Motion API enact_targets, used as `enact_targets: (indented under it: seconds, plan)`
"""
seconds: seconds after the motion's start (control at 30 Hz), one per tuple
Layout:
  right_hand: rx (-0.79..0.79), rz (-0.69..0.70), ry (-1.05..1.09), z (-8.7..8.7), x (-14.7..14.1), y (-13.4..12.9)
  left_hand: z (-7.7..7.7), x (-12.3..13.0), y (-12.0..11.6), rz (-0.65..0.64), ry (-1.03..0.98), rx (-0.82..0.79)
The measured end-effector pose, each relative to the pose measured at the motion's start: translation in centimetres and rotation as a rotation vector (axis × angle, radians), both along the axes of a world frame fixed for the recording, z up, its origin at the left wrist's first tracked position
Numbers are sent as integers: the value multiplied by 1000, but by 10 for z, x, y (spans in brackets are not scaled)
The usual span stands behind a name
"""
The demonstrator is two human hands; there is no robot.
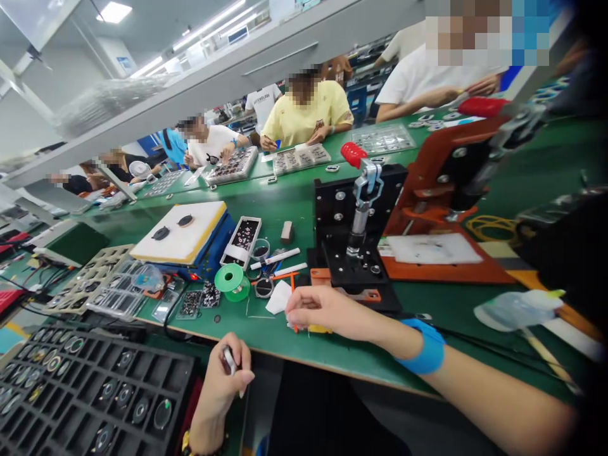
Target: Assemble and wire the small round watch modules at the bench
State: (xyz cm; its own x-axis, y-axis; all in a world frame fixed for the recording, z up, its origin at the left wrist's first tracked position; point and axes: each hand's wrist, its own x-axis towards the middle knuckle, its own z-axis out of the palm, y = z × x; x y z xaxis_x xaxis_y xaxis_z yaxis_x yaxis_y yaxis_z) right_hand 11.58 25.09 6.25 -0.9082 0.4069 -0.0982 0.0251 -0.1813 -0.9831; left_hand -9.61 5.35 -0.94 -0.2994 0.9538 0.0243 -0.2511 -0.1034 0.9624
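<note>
My left hand (227, 370) is closed around a small round metallic part (230, 360), just off the table's front edge and beside the black foam tray (137, 354) of round parts. On the green table (266, 332), my right hand (311, 310) has its fingers bent together by an orange stick (293, 320) and a white paper piece (279, 297); whether it grips something is hidden. A blue band (422, 347) wraps my right wrist. Left of that hand stands a green spool (232, 282).
A black toggle press (358, 221) and an orange press (427, 190) stand behind my right hand. Further left is a blue box with a white pad (183, 231). A plastic bottle (513, 310) lies right. Several people sit across the table.
</note>
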Motion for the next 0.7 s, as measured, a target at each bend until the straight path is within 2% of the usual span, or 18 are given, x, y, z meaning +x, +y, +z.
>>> enact_targets:
  seconds: [0.17,0.47,0.6,0.7]
  plan:
    - [128,-66,-28,1,-1,-8,-15,-3,-15,60,-14,-63]
    - [290,-107,-104,2,-1,-9,5,6,-17,114,-12,-155]
    - [397,-121,-124,1,0,-9,2,6,-16,99,-10,-162]
    - [540,-143,-130,-1,2,-9,-2,5,-15,73,-5,-159]
